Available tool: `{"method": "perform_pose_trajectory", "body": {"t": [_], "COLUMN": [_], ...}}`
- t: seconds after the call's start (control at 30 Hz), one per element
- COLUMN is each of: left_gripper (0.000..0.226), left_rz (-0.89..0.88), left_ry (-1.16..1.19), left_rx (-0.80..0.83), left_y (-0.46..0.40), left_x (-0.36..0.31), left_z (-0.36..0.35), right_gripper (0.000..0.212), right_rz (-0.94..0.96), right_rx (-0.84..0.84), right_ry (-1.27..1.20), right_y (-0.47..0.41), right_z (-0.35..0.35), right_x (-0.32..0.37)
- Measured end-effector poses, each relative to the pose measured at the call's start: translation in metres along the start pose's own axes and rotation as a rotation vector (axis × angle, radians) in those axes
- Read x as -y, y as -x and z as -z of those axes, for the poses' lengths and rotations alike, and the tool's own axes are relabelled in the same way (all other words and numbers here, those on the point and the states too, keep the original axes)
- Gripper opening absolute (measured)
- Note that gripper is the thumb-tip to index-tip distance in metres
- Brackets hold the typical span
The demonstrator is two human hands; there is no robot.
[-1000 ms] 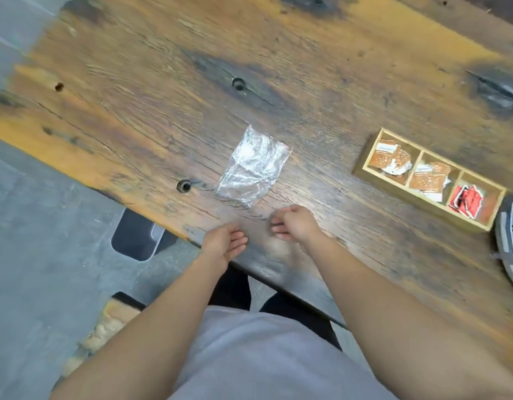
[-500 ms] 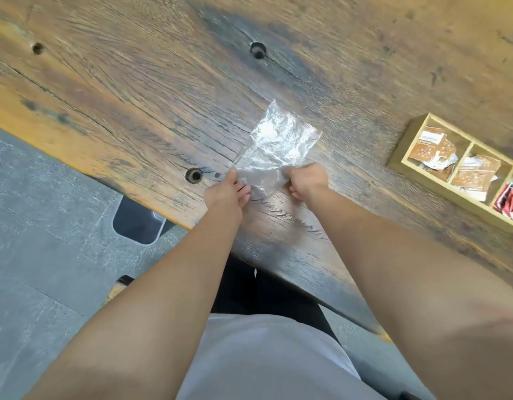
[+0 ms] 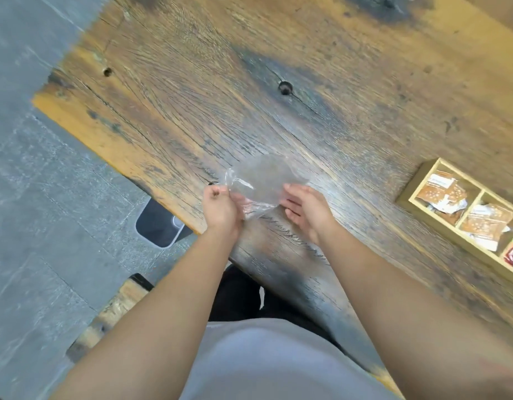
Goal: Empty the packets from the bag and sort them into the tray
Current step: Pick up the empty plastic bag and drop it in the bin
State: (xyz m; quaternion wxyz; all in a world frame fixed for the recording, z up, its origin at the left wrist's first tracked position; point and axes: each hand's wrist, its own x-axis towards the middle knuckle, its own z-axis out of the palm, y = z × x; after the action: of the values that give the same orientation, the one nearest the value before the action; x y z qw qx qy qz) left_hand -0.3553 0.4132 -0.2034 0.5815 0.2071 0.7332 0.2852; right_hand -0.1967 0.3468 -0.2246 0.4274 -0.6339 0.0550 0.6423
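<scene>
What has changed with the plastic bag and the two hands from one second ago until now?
The hands moved forward from the table edge to the empty clear bag. The left hand has pinched its near corner and lifted it off the table; the right hand is open beside it. The tray keeps its sorted packets, unchanged.

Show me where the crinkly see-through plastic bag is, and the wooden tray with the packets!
clear crinkly plastic bag [image 3: 261, 180], head view, on its flat middle
wooden divided tray [image 3: 408, 197], head view, on its near left wall
</scene>
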Motion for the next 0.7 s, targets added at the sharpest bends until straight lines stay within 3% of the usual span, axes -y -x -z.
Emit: {"method": "perform_pose_trajectory", "body": {"t": [0.07,0.17,0.23,0.4,0.5,0.7], "left_gripper": [0.027,0.02,0.016,0.047,0.038,0.039], "left_rz": [-0.071,-0.134,-0.16,0.025,0.084,0.084], "left_ry": [-0.022,-0.108,-0.109,0.043,0.17,0.339], "left_rx": [-0.037,-0.095,-0.135,-0.152,-0.126,-0.249], "left_y": [0.005,0.007,0.01,0.023,0.027,0.023], "left_x": [-0.002,-0.004,-0.004,-0.007,-0.001,0.007], "left_z": [0.017,0.053,0.077,0.131,0.159,0.218], "right_gripper": [0.026,0.005,0.002,0.014,0.009,0.017], "right_rz": [-0.003,0.0,0.027,0.143,0.213,0.206], "right_rx": [0.002,-0.029,0.023,0.1,0.08,0.107], "right_ry": [-0.025,0.133,0.263,0.514,0.624,0.79], "right_y": [0.001,0.002,0.004,0.012,0.021,0.025], "right_z": [-0.009,-0.036,-0.054,-0.1,-0.134,-0.194], "right_x": [0.008,0.015,0.015,0.001,-0.014,-0.058]}}
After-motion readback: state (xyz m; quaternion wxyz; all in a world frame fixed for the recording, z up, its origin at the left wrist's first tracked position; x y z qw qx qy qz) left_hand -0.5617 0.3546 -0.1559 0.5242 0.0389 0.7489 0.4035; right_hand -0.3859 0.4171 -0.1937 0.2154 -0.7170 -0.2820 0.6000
